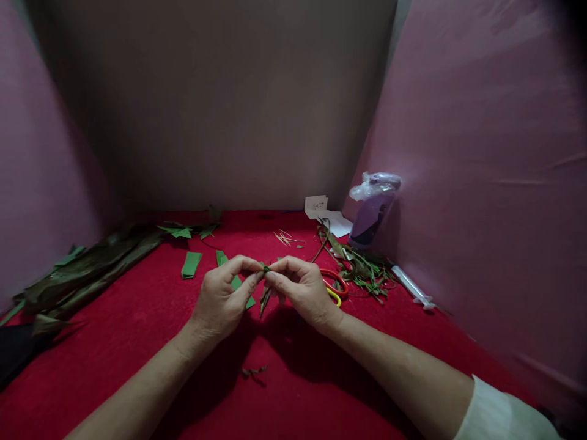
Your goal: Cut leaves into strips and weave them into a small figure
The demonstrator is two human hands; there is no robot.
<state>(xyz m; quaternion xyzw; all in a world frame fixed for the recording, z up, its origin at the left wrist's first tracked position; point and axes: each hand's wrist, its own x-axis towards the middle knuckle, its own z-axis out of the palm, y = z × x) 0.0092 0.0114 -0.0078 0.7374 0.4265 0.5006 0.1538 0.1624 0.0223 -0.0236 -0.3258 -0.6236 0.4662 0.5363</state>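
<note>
My left hand [229,292] and my right hand [302,290] meet over the middle of the red cloth. Thumb and forefinger of each are pinched on a small green leaf piece [265,267], mostly covered by the fingertips. Below the fingers hangs a dry brownish leaf strip [265,300]; whether it joins the green piece I cannot tell. Behind my left hand lies a cut green leaf strip [236,282], partly hidden. Scissors with red and yellow handles [338,285] lie just past my right hand, their blades out of sight.
Large dried leaves [101,269] lie at the left. A cut leaf rectangle [191,265], toothpicks [287,238] and white papers [334,223] are farther back. At the right are leaf scraps [367,272], a purple bottle [373,211] and a syringe [413,287]. Pink walls [486,183] flank the cloth.
</note>
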